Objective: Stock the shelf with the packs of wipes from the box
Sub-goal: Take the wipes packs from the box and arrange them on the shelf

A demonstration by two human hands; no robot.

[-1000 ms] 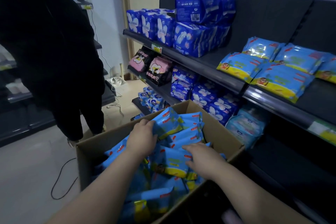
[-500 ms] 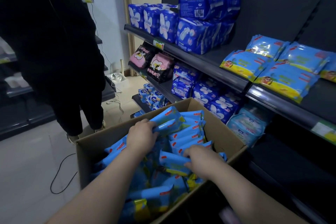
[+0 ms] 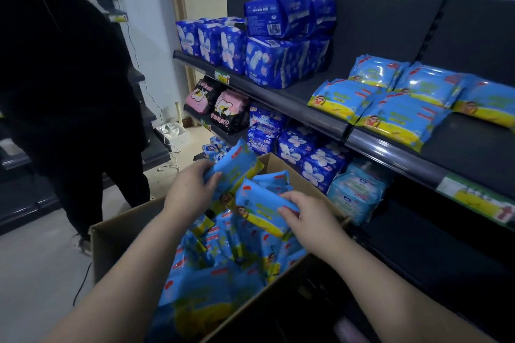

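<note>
My left hand (image 3: 192, 189) grips one wipes pack (image 3: 237, 164) raised at 11 o'clock; right hand (image 3: 303, 217) clamps second pack (image 3: 262, 203) by edge, both clear of box (image 3: 122, 234). More packs fill box. Shelf (image 3: 390, 153) at 2 o'clock: matching stacks; open deck right of them.

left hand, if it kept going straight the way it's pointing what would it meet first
Probably the dark blue flower-print packs on the lower shelf, past the box's far rim; the left hand holds a wipes pack. Depth is unclear.
</note>
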